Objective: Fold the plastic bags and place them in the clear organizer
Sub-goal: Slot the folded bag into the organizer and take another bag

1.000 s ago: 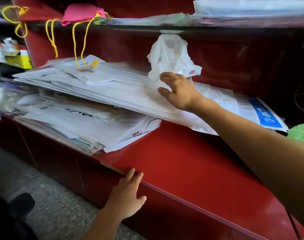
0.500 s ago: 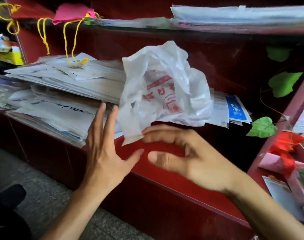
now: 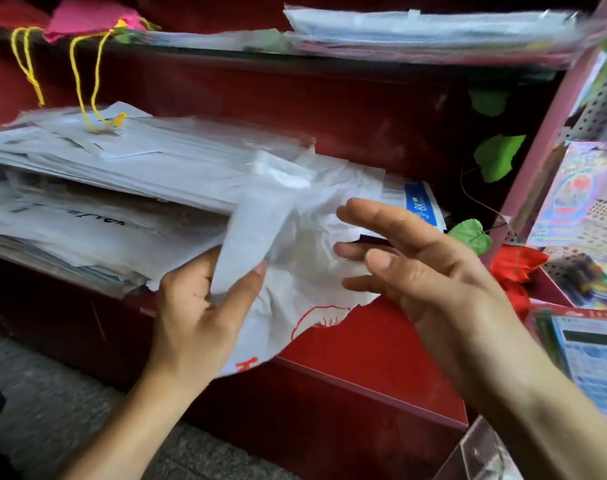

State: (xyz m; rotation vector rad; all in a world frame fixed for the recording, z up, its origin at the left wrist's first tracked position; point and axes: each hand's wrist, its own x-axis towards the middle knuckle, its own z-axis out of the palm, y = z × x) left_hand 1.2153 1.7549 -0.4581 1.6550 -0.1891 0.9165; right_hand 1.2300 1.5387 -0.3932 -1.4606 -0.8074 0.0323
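Since half a second ago the plastic bag [image 3: 295,258] has sunk from its puffed-up shape above the hands into a flatter sheet stretched between them, and the left hand [image 3: 198,306] has gone from hovering flat beside it to taking hold of it. That hand now pinches a band of the bag between thumb and fingers, with the bag's lower part, printed in red, draped down past its wrist. Just to the right, the right hand [image 3: 416,271] is spread with fingers loosely extended; its fingertips reach toward the bag's crumpled middle, but whether they touch the plastic I cannot tell, and they grip nothing.

Both hands work in front of the red shelf [image 3: 364,344], over its bare right part. At the bottom right corner a clear plastic edge [image 3: 482,455] shows, too cut off to name. Behind the bag, a pile of papers [image 3: 104,188] fills the left side of the shelf, with a blue label [image 3: 420,204] showing at its right end. Yellow strings [image 3: 87,81] hang down from a pink pouch [image 3: 87,20] on the upper shelf, where more flat packets [image 3: 426,32] lie. To the right are green leaves [image 3: 496,157], a red flower [image 3: 516,265] and colourful packs [image 3: 579,195].
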